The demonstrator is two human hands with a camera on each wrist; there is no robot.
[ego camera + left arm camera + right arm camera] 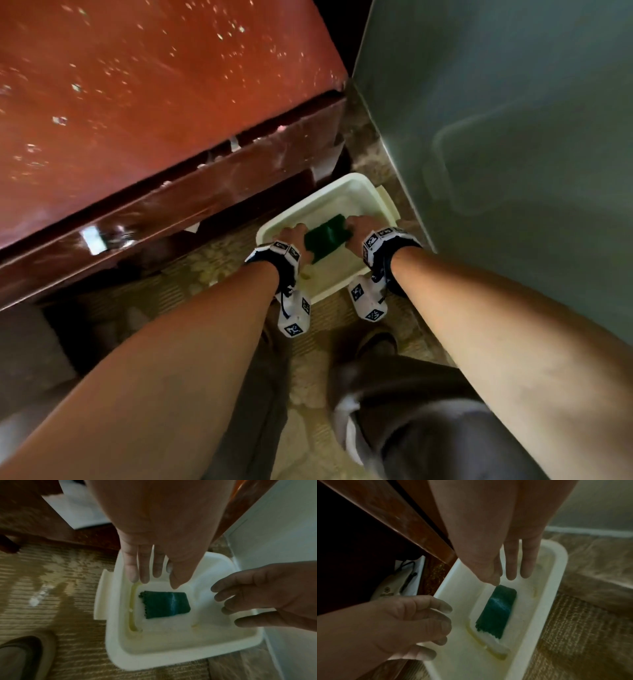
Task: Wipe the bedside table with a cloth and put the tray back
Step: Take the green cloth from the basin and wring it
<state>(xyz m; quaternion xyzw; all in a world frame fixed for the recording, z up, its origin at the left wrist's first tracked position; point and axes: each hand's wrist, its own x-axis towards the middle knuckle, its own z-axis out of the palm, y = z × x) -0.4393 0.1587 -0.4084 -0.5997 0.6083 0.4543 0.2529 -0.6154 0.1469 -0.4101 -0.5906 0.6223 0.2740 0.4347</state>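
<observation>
Carpeted floor beside red-brown bedside table (137, 102): white tray (346, 284) sits there, green cloth (325, 238) inside. Left hand (293, 236), right hand (358, 228) spread, empty, flanking cloth. Likely next: pick up cloth, wipe.

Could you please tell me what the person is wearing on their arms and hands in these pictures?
Both forearms are bare, with no sleeves or gloves. The left hand and right hand each have a dark wrist strap carrying white blocks printed with black square markers; a white block also hangs below each wrist on a short dark cable.
</observation>
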